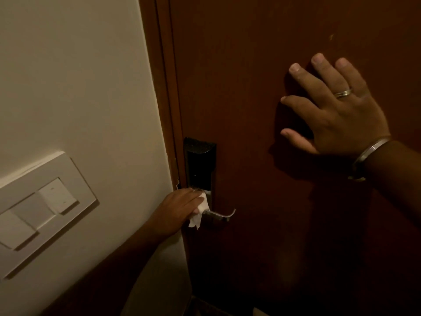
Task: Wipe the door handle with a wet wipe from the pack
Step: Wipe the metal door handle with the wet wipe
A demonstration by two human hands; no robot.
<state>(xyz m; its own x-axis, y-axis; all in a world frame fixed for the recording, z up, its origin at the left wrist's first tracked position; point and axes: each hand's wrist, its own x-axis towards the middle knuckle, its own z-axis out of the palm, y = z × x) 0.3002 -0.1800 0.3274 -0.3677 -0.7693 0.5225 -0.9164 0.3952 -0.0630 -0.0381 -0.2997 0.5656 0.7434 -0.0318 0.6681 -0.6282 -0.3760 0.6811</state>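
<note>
A metal lever door handle sticks out to the right from a dark lock plate on the brown door. My left hand holds a crumpled white wet wipe and presses it against the base of the handle, just below the lock plate. My right hand lies flat on the door, up and to the right of the lock, fingers spread, with a ring and a metal bangle on it. The pack of wipes is not in view.
A cream wall fills the left side, with a white switch panel at the lower left. The brown door frame runs between wall and door. The light is dim.
</note>
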